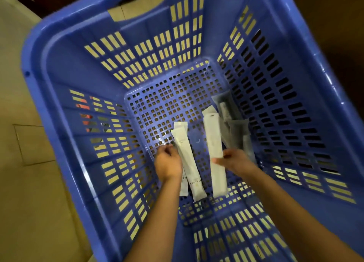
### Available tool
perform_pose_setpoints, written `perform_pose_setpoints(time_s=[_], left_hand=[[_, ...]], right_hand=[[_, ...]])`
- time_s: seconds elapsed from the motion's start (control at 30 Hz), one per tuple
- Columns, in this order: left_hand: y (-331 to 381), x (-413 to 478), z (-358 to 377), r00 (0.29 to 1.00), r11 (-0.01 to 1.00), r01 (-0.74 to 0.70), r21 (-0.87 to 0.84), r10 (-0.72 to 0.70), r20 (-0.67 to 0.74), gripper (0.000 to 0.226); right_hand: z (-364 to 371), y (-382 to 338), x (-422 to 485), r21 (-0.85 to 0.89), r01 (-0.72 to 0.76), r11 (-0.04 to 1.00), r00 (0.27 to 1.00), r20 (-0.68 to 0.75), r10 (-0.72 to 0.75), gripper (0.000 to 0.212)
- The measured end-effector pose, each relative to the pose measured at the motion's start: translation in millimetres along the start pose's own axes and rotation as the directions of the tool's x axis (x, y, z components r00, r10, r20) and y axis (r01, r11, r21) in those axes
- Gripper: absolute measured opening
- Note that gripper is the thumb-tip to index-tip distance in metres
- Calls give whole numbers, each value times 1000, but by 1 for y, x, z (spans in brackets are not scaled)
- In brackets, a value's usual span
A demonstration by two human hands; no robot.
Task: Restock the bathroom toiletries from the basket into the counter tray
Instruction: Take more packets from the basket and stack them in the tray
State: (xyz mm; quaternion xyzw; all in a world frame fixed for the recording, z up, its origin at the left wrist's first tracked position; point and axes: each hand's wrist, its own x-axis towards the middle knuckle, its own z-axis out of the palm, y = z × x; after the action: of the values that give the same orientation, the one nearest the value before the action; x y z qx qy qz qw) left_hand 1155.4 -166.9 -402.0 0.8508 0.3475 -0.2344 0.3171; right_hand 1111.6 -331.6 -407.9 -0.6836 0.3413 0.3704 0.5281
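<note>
Head view. The blue basket (78,70) fills the frame, and both forearms enter it from the lower edge.

1. Right hand (236,161): lower right of centre. It holds a long white packet (213,139). The thumb (217,160) lies across the packet's face, and the packet stands up the frame above and below the grip.
2. Left hand (168,163): lower centre, well apart from the right hand. Its fingers are curled at the left edge of two white sachets (188,163). Whether they pinch a sachet cannot be told.
3. The two sachets overlap on the perforated basket floor, between the hands and touching the left one.
4. Grey translucent packets (236,131) lie against the basket's right wall, just above the right hand.
5. Tiled floor (29,143) shows at the left of the frame.
</note>
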Motion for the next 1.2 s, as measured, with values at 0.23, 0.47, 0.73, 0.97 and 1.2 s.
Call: perform_pose_setpoints(time_s=[0.23, 0.47, 0.73, 0.97, 1.2], left_hand=[[-10, -9, 29, 989, 956, -104, 275, 69, 133, 48], [-14, -14, 35, 973, 894, -179, 410, 99, 209, 27], [-18, -29, 48, 961, 883, -209, 420, 107, 253, 43], [-19, -37, 53, 960, 909, -154, 387, 45, 278, 32], [-9, -50, 23, 900, 996, -73, 56, 42, 433, 32]], right_hand=[[11, 0, 15, 168, -31, 985, 991, -123, 52, 20], [21, 13, 18, 54, -25, 998, 995, -91, 30, 21], [28, 23, 13, 20, -63, 998, 992, -104, 65, 14], [30, 31, 5, -31, -72, 997, 992, -103, 69, 12], [9, 10, -32, -22, -31, 999, 999, -43, 30, 10]])
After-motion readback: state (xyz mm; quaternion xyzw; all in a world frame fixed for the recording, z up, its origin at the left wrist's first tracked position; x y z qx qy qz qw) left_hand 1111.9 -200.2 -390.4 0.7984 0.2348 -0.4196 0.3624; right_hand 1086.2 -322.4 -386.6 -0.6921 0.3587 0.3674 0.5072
